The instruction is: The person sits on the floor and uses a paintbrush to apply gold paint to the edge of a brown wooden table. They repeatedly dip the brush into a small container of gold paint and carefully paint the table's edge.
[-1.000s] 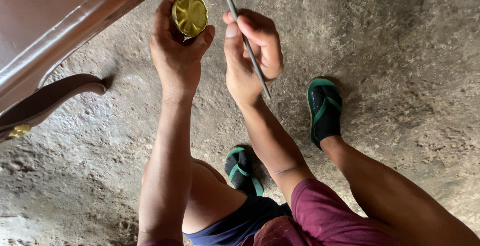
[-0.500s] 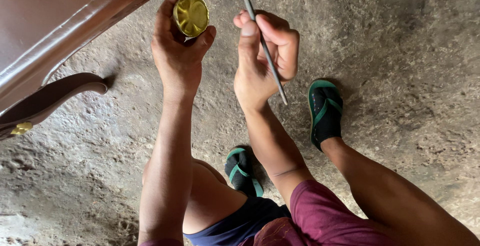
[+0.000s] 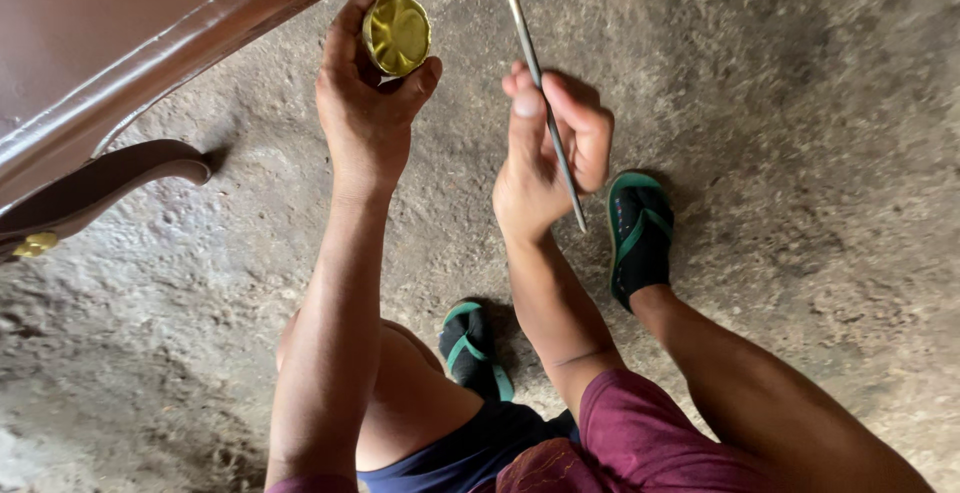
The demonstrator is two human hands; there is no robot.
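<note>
Rough grey concrete floor (image 3: pixel 800 73); glossy brown wooden furniture (image 3: pixel 120 43) with curved leg (image 3: pixel 110 178) at left.

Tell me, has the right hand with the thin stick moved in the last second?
Yes. The right hand with the thin stick has drifted away from the left hand and its small gold can, toward the green sandal, which stayed put.

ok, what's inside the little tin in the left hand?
The tin in the left hand shows a yellow-gold, glossy fill up near the rim. What lies beneath that surface is hidden, and fingers cover its sides.
</note>
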